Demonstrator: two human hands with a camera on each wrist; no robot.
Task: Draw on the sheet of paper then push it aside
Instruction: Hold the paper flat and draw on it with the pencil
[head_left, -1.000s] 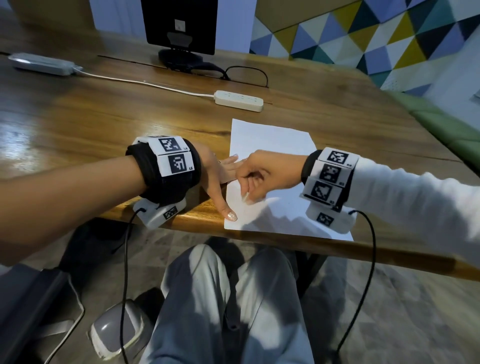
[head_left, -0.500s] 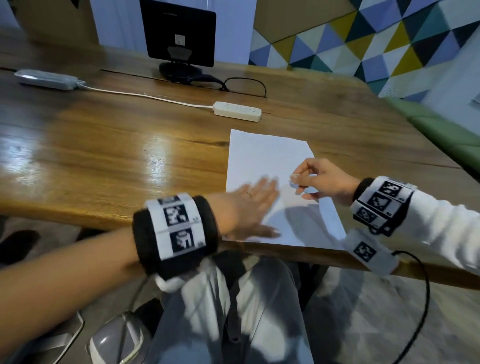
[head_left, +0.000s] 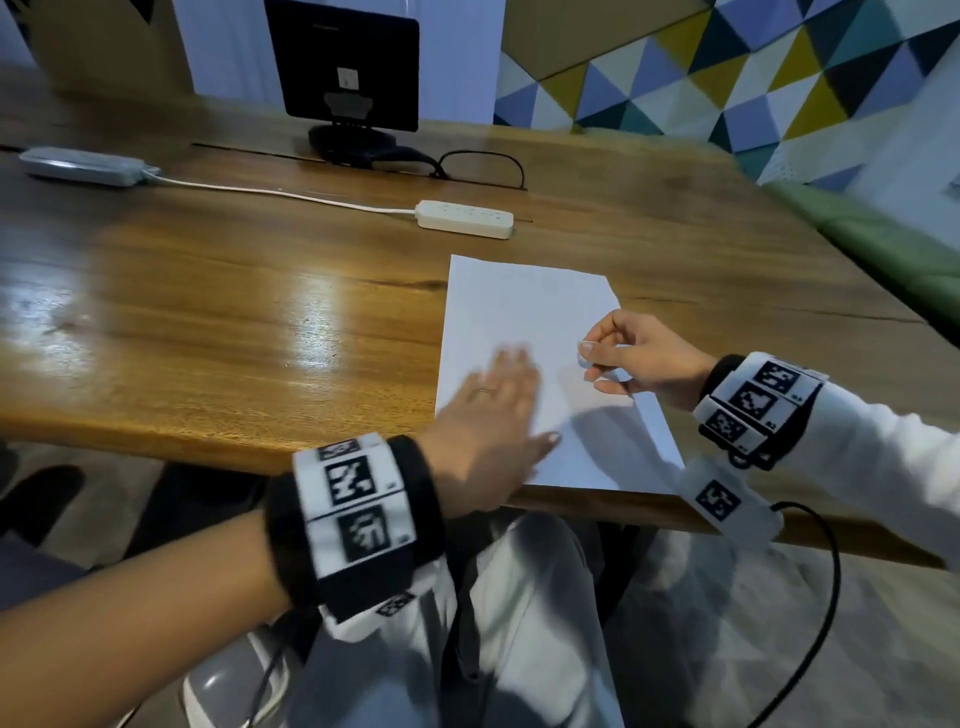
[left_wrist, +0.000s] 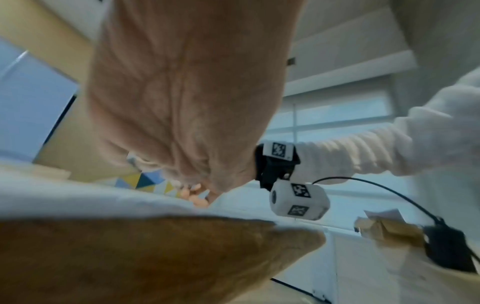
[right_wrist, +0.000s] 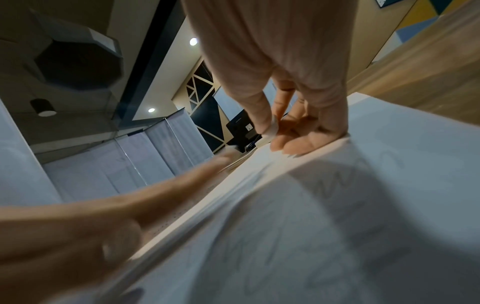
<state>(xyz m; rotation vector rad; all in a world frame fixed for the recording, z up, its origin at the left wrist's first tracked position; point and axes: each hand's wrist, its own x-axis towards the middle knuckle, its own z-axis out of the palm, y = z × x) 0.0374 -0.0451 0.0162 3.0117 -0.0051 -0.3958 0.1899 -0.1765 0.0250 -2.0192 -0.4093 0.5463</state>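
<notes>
A white sheet of paper lies on the wooden table, its near edge at the table's front edge. My left hand lies flat on the sheet's lower left part with fingers straight, blurred by motion. My right hand hovers over the sheet's right edge, its fingers curled and pinching a small pale object that I cannot identify. In the right wrist view the right fingertips touch the paper, which carries faint grey squiggles. The left hand is blurred at lower left.
A white power strip with its cord lies beyond the sheet. A black monitor stands at the far edge, and a grey box sits at far left. A green bench runs along the right.
A second ago both hands met over the sheet's near left corner. The left hand has since spread flat on the paper, and the right has moved to the sheet's right edge.
</notes>
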